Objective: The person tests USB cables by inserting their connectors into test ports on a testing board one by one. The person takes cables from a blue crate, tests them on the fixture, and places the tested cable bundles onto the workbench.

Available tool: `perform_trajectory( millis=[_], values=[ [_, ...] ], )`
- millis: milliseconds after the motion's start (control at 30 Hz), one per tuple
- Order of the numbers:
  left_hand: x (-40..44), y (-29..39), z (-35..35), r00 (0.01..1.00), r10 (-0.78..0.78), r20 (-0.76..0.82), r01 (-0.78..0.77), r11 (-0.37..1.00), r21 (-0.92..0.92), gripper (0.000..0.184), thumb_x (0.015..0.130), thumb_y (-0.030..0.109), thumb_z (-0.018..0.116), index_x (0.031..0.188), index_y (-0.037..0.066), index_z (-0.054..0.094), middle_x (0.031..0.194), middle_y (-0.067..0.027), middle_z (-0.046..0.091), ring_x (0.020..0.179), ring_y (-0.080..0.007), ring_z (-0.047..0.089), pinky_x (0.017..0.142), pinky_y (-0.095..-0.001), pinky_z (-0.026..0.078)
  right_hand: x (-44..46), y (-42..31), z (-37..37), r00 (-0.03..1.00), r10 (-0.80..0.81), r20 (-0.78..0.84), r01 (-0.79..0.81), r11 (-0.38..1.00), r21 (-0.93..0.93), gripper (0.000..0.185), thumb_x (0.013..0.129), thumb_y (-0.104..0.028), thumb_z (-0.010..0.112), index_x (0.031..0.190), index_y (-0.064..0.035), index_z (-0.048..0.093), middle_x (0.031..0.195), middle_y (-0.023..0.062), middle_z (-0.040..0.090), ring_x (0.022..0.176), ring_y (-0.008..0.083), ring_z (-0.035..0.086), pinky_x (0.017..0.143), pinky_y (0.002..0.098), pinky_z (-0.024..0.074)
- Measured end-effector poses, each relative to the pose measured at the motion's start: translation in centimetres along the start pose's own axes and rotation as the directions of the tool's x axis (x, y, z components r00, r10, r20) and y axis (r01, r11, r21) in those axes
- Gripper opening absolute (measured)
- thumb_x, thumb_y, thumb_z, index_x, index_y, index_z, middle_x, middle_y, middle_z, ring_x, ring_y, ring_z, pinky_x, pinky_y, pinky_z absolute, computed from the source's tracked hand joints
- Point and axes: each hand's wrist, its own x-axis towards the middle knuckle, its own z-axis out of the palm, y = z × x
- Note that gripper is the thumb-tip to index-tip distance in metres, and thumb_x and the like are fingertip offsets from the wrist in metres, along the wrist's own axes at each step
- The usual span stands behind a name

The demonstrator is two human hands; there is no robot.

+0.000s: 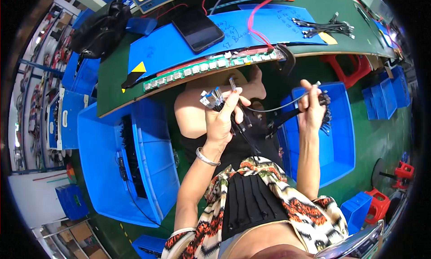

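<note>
My left hand [221,122] is closed around a bunch of black USB cables, their metal plugs [211,98] sticking up past the thumb. One plug [232,84] stands apart at the fingertips. From there a single cable [280,107] runs in a sagging curve to my right hand [312,110], whose fingers are pinched near its small end [318,83]. More black cable ends [325,99] show behind the right fingers; whether that hand grips all of them is unclear. Both hands are raised above my lap, in front of the bench edge.
Blue bins stand on either side, a left bin [101,200] and a right bin [343,155]. A row of green connector boards [193,70] lines the bench edge. On the bench lie a phone [197,29], a bundle of cables [330,26] and red wires [252,23]. A black clamp [286,59] juts out.
</note>
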Motion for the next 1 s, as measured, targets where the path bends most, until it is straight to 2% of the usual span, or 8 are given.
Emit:
perform_trajectory(
  millis=[100,133,233,367,467,667,800,1000],
  values=[
    [0.6,-0.3,-0.6,0.995,0.044,-0.094,-0.033,0.992,0.122,0.021,0.084,0.015,0.051,0.093,-0.003,0.057,0.073,-0.0114,0.060,0.043,-0.0072,0.045,0.040,-0.0182,0.035,0.7,-0.5,0.9,0.981,-0.179,-0.070,0.172,0.980,-0.101,0.024,0.088,-0.020,0.046,0.086,0.0015,0.057,0.052,-0.0016,0.044,0.042,0.0017,0.030,0.038,0.0171,0.0219],
    [0.6,-0.2,-0.4,0.992,0.060,-0.114,-0.039,0.983,0.178,0.022,0.084,0.016,0.052,0.092,-0.003,0.057,0.072,-0.0107,0.060,0.042,-0.0068,0.044,0.040,-0.0182,0.035,0.6,-0.6,1.2,0.982,-0.187,-0.017,0.185,0.978,-0.093,0.022,0.087,-0.018,0.047,0.081,0.0009,0.057,0.059,0.0015,0.053,0.043,0.0017,0.032,0.039,0.0167,0.0228],
    [1.2,0.0,-0.7,0.990,0.069,-0.123,-0.049,0.985,0.164,0.018,0.083,0.015,0.053,0.089,-0.001,0.059,0.068,-0.0088,0.060,0.041,-0.0056,0.042,0.040,-0.0177,0.033,-0.2,-0.6,3.3,0.971,-0.209,0.113,0.231,0.945,-0.232,0.022,0.085,-0.015,0.049,0.066,-0.0040,0.053,0.070,0.0060,0.061,0.045,0.0027,0.033,0.042,0.0168,0.0239],
    [2.0,1.0,-0.7,0.995,0.060,-0.074,-0.048,0.987,0.156,0.019,0.083,0.018,0.053,0.087,0.000,0.059,0.068,-0.0095,0.060,0.041,-0.0054,0.042,0.039,-0.0178,0.033,-0.2,-0.9,4.4,0.931,-0.043,0.363,0.183,0.914,-0.362,0.020,0.084,-0.015,0.050,0.066,-0.0045,0.052,0.067,0.0062,0.059,0.046,0.0025,0.035,0.042,0.0165,0.0246],
    [2.9,1.5,-0.9,0.997,0.055,-0.046,-0.047,0.985,0.167,0.021,0.083,0.020,0.053,0.084,0.000,0.059,0.067,-0.0098,0.061,0.041,-0.0054,0.043,0.039,-0.0179,0.033,0.1,-0.7,5.2,0.906,0.017,0.424,0.116,0.951,-0.286,0.021,0.084,-0.015,0.049,0.066,-0.0051,0.052,0.065,0.0059,0.058,0.045,0.0028,0.036,0.041,0.0169,0.0250],
    [3.5,1.7,-1.1,0.994,-0.005,-0.111,0.021,0.989,0.149,0.021,0.081,0.020,0.054,0.081,-0.001,0.059,0.065,-0.0097,0.060,0.041,-0.0050,0.042,0.039,-0.0180,0.033,0.2,0.5,6.3,0.885,0.084,0.457,0.041,0.966,-0.257,0.021,0.084,-0.016,0.050,0.065,-0.0054,0.051,0.063,0.0047,0.056,0.045,0.0036,0.037,0.041,0.0170,0.0257],
    [4.1,2.7,-0.3,0.985,-0.020,-0.169,0.052,0.981,0.189,0.019,0.079,0.018,0.055,0.080,0.000,0.060,0.064,-0.0076,0.060,0.040,-0.0039,0.040,0.039,-0.0171,0.032,0.9,1.4,6.5,0.882,0.125,0.454,0.033,0.945,-0.325,0.020,0.083,-0.016,0.051,0.067,-0.0053,0.053,0.062,0.0040,0.056,0.045,0.0040,0.038,0.042,0.0172,0.0261],
    [4.0,2.6,-0.5,0.990,-0.032,-0.141,0.057,0.982,0.179,0.020,0.082,0.018,0.053,0.084,-0.001,0.059,0.064,-0.0065,0.059,0.042,-0.0031,0.039,0.040,-0.0166,0.031,2.1,2.0,6.2,0.879,0.150,0.452,-0.030,0.965,-0.262,0.019,0.083,-0.015,0.052,0.066,-0.0067,0.052,0.062,0.0046,0.056,0.043,0.0037,0.037,0.041,0.0172,0.0250]
  ],
)
